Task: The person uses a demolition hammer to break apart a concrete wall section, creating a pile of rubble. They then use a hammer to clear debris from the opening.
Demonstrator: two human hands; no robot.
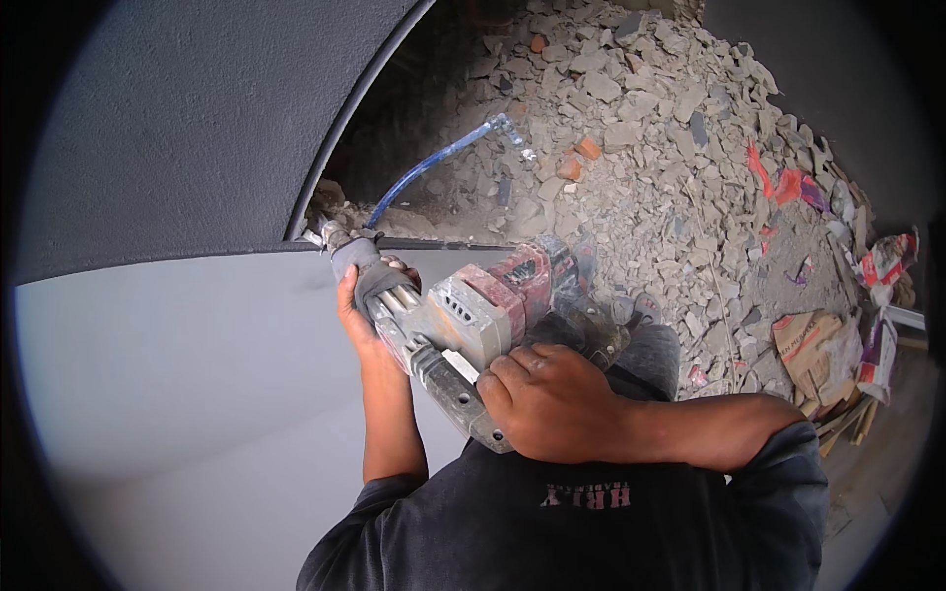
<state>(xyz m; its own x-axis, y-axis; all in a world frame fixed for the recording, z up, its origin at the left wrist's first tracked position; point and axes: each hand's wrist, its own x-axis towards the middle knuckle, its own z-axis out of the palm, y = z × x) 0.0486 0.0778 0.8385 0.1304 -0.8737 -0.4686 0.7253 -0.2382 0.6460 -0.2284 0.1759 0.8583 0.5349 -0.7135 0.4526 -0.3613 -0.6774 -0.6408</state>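
One hammer drill [483,325], red and grey, dusty. Long axis runs from right hand [552,404] up and away to left hand [367,295]; bit end points at the wall edge [325,236] just past the left hand

Right hand clamped on the rear grip, fingers wrapped over the top. Left hand closed around the front collar, thumb side toward the wall. Both forearms come from below, dark sleeves pushed up

Bit tip sits in a chipped spot at the corner where grey wall [177,355] meets the opening; tip itself mostly hidden by dust and the left hand

Beyond the left hand: one blue hose [434,163] curving up out of the break. Past the drill body: rubble pile [650,148], broken plaster plus a few orange brick bits. Far right of the right hand: torn bags [818,345] and scraps, count unclear

One shoe tip [645,307] visible just behind the drill
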